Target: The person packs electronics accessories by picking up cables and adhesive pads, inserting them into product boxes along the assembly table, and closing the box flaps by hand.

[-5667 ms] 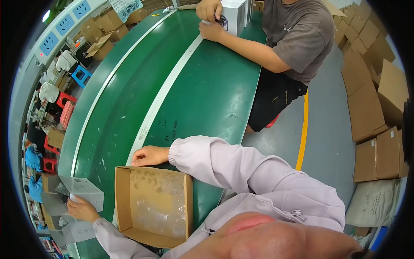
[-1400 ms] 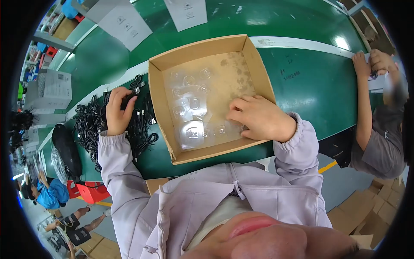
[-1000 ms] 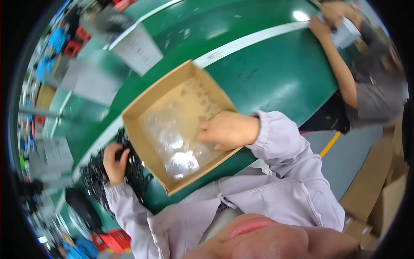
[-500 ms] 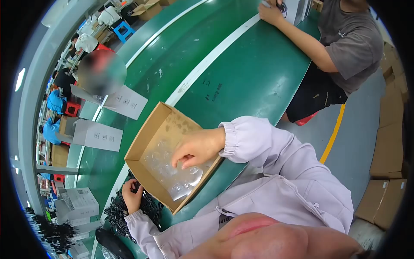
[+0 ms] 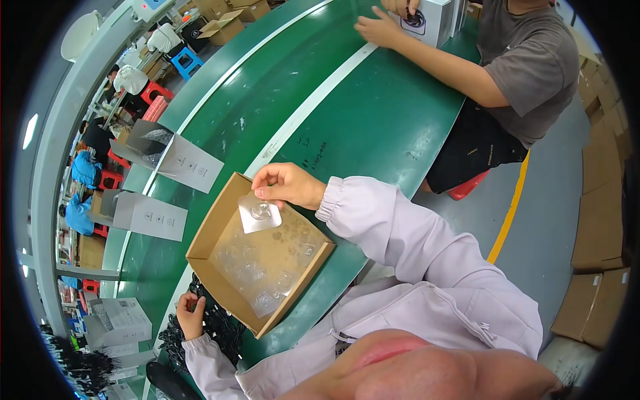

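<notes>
My right hand [image 5: 293, 187] pinches a clear plastic piece [image 5: 261, 215] between thumb and fingers. It is a flat, roughly square sheet with a round raised form in its middle, held above the far part of an open cardboard box [image 5: 293, 308]. Inside that box lie several more clear plastic pieces [image 5: 248, 267]. Beside the box's left side, my left hand [image 5: 191, 317] rests at a pile of black cables [image 5: 223, 330]. Its thumb and fingers are curled around a black cable, partly hidden.
White printed cartons [image 5: 193, 163] stand open along the left of the green table [image 5: 373, 127]. A co-worker's hands [image 5: 383, 30] are at a white box [image 5: 433, 23] at the far end. Brown cartons [image 5: 600, 233] are stacked at right beyond the floor.
My right hand has lifted from inside the box toward its far side, now with a clear plastic piece in it. My left hand stays by the cables, slightly lower. The co-worker's hands shifted.
</notes>
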The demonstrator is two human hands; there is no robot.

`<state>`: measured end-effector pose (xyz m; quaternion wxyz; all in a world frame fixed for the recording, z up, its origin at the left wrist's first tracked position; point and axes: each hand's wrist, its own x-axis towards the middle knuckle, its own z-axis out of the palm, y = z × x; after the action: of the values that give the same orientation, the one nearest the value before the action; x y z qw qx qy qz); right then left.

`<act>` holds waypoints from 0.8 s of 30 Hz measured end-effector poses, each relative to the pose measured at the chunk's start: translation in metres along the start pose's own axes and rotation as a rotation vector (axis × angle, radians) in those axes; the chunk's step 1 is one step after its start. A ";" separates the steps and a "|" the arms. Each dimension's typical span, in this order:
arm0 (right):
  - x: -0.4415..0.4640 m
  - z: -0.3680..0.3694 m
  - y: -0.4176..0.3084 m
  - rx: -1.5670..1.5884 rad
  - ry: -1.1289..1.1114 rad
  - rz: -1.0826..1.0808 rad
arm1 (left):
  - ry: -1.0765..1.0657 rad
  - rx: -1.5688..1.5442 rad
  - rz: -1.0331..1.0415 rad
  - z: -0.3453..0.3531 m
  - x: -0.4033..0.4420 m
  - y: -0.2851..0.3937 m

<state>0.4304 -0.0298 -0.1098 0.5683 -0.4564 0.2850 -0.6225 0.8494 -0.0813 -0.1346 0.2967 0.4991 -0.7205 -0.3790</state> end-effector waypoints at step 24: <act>0.000 0.033 0.010 0.077 0.047 -0.029 | -0.067 -0.435 0.087 0.068 0.069 0.171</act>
<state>0.4639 -0.0266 -0.1046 0.5696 -0.4236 0.2673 -0.6517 0.6874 -0.0927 -0.0233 0.3895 0.3788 -0.6522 -0.5286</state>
